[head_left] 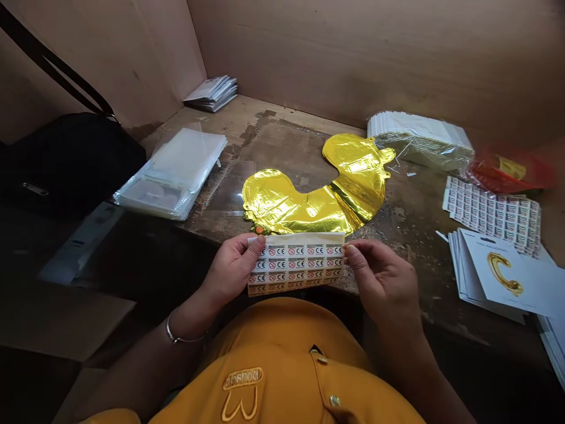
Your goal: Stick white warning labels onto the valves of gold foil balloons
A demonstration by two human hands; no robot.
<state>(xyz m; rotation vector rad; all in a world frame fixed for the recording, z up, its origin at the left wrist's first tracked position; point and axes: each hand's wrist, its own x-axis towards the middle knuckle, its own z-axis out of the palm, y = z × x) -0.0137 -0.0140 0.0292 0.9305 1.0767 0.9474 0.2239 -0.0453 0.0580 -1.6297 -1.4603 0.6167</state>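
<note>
A sheet of CE label stickers (296, 265) is stretched between my two hands at the table's front edge. My left hand (236, 262) pinches its left side, thumb on top. At the upper right corner, the thumb and fingers of my right hand (382, 277) are closed on the same sheet. Just beyond it lies a flat gold foil balloon (304, 206), curved like a letter C, with small tabs at its ends. The sheet's top edge lies in front of the balloon's lower edge.
Clear plastic sleeves (176, 168) are stacked at left, beside a black bag (70, 165). Folded cards (212, 93) sit in the far corner. At right are a wrapped white stack (419, 138), a red plastic bag (507, 168), more sticker sheets (492, 212) and printed balloon cards (503, 277).
</note>
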